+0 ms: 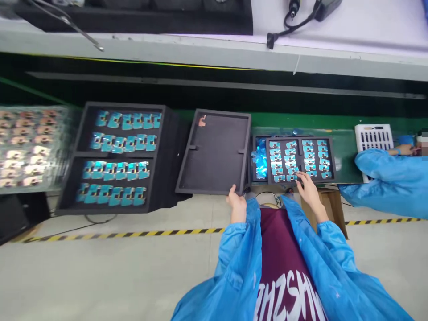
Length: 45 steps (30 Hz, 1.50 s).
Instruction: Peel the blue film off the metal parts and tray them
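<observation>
**Both hands on black foam trays at a green work bench**

Left hand: fingers pressed together and curled over the near edge of an empty black foam tray, which it holds. Small orange-pink scrap on that tray, at the far corner above the fingers. Right hand: fingers slightly spread, tips on the near edge of a smaller black tray of teal foil-covered parts; cannot tell if pinching. That tray sits on a lower tray holding crumpled shiny blue film, left of the right fingers.

Well left of the left fingers: large black tray, four rows of teal parts. Further left, a motion-blurred sheet of copper-coloured parts.

Green bench beyond the fingers; grey floor with yellow-and-black hazard tape below them. Cardboard box below the right fingers. Right of them, a co-worker's blue sleeve and a white slotted rack.

Own maroon shirt has large white lettering; "ZSH" readable, rest cut off. Corded tool on the upper shelf, cut off by the frame top. Part details too small to read.
</observation>
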### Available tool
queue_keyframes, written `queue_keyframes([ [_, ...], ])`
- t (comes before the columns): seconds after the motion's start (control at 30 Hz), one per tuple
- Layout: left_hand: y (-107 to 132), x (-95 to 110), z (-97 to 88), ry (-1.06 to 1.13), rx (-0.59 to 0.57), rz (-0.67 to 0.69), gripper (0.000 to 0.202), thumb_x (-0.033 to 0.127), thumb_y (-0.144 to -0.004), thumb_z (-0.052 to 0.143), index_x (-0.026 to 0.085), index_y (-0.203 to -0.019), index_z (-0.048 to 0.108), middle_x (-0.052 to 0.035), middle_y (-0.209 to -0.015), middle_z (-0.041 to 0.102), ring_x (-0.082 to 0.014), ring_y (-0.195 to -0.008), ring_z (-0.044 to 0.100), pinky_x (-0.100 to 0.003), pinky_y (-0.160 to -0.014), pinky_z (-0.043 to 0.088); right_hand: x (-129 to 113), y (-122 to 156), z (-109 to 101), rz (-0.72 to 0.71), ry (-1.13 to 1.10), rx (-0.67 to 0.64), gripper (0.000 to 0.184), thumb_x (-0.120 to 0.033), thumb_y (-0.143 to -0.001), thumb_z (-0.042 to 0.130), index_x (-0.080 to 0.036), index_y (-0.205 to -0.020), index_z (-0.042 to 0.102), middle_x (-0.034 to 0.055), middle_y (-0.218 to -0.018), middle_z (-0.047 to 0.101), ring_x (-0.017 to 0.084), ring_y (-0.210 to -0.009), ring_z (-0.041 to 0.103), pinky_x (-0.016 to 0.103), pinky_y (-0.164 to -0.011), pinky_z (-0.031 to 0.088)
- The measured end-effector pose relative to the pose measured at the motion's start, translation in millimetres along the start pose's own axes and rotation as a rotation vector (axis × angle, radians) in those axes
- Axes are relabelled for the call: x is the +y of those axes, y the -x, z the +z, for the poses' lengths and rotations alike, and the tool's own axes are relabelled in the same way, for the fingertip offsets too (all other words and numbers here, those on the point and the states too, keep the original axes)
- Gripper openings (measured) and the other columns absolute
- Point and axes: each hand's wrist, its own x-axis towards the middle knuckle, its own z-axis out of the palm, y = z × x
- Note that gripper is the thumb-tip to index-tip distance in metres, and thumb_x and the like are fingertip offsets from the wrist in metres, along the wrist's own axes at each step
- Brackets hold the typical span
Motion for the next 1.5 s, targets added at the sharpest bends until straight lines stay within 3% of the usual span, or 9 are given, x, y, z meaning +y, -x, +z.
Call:
queue_keyframes([
  [0.2, 16.3, 2.3, 6.9, -0.157, 0.201, -0.066, 0.025, 0.030, -0.100, 0.067, 0.019, -0.119, 0.055, -0.0106, -0.136, 0.066, -0.0191, -0.130, 0.067, -0.029, -0.111, 0.057, -2.5, -31.1, 23.8, -0.001, 0.128, -0.306, 0.037, -0.019, -0.112, 0.045, -0.019, -0.144, 0.064, 0.0148, -0.145, 0.068, 0.026, -0.138, 0.064, 0.037, -0.110, 0.058],
  [0.43, 55.1, -4.5, -45.0, -0.341, 0.156, -0.230, 0.021, 0.038, -0.108, 0.052, 0.022, -0.120, 0.058, -0.0141, -0.140, 0.066, -0.0246, -0.141, 0.065, -0.031, -0.105, 0.059, -13.7, -64.5, 67.8, 0.070, 0.215, -0.484, 0.029, -0.015, -0.107, 0.055, -0.016, -0.136, 0.061, 0.0186, -0.140, 0.066, 0.030, -0.131, 0.061, 0.037, -0.096, 0.059],
  [0.67, 90.1, -24.6, -44.6, -0.467, -0.238, -0.324, 0.028, 0.031, -0.091, 0.073, 0.016, -0.114, 0.071, -0.0139, -0.117, 0.080, -0.0253, -0.106, 0.079, -0.029, -0.081, 0.060, -21.3, -69.2, 64.0, 0.127, 0.230, -0.519, 0.021, -0.013, -0.104, 0.060, -0.017, -0.124, 0.060, 0.0182, -0.132, 0.065, 0.029, -0.124, 0.060, 0.036, -0.091, 0.057],
  [0.77, 93.6, -21.4, -23.9, -0.622, -0.556, -0.175, 0.036, 0.045, -0.090, 0.075, 0.016, -0.113, 0.073, -0.0156, -0.115, 0.081, -0.0271, -0.102, 0.079, -0.034, -0.084, 0.061, -27.6, -72.6, 49.3, 0.080, 0.195, -0.528, 0.013, -0.011, -0.101, 0.061, -0.018, -0.111, 0.064, 0.0173, -0.128, 0.067, 0.031, -0.123, 0.059, 0.040, -0.101, 0.054],
  [0.83, 97.1, -13.2, -5.1, -0.705, -0.674, 0.070, 0.038, 0.050, -0.093, 0.074, 0.017, -0.113, 0.074, -0.0160, -0.118, 0.080, -0.0286, -0.106, 0.078, -0.039, -0.091, 0.061, -35.5, -72.4, 32.4, 0.048, 0.164, -0.526, 0.012, -0.010, -0.102, 0.059, -0.019, -0.108, 0.065, 0.0145, -0.122, 0.070, 0.029, -0.120, 0.061, 0.041, -0.104, 0.052],
  [0.97, 104.3, 13.5, 36.5, -0.762, -0.808, 0.590, 0.037, 0.043, -0.097, 0.073, 0.023, -0.128, 0.075, -0.0134, -0.135, 0.075, -0.0276, -0.125, 0.071, -0.040, -0.102, 0.059, -60.2, -67.2, -13.2, -0.044, -0.160, -0.445, 0.013, -0.020, -0.107, 0.059, -0.023, -0.116, 0.068, 0.0075, -0.115, 0.075, 0.025, -0.108, 0.067, 0.038, -0.095, 0.055],
  [1.1, 101.2, 29.9, 63.9, -0.743, -0.963, 0.557, 0.030, 0.036, -0.097, 0.074, 0.022, -0.123, 0.079, -0.0079, -0.107, 0.083, -0.0217, -0.095, 0.078, -0.034, -0.089, 0.063, -80.7, -60.4, -39.3, -0.029, -0.529, -0.297, 0.020, -0.035, -0.106, 0.066, -0.028, -0.123, 0.073, 0.0061, -0.117, 0.076, 0.023, -0.100, 0.069, 0.038, -0.088, 0.058],
  [1.27, 85.3, 9.9, 72.6, -0.587, -0.968, 0.387, 0.032, 0.045, -0.093, 0.080, 0.019, -0.111, 0.082, -0.0111, -0.109, 0.084, -0.0229, -0.096, 0.080, -0.034, -0.085, 0.066, -82.0, -48.2, -12.6, 0.282, -0.850, 0.001, 0.044, -0.053, -0.089, 0.086, -0.026, -0.121, 0.073, 0.0062, -0.110, 0.077, 0.022, -0.099, 0.072, 0.032, -0.077, 0.062],
  [1.5, 45.8, -45.1, 79.1, -0.508, -0.972, 0.327, 0.038, 0.049, -0.085, 0.090, 0.018, -0.105, 0.080, -0.0092, -0.104, 0.083, -0.0238, -0.093, 0.080, -0.034, -0.082, 0.069, -56.6, -42.0, 46.8, 0.361, -0.951, 0.191, 0.042, -0.058, -0.084, 0.092, -0.025, -0.105, 0.079, 0.0058, -0.109, 0.079, 0.019, -0.086, 0.074, 0.032, -0.077, 0.067],
])
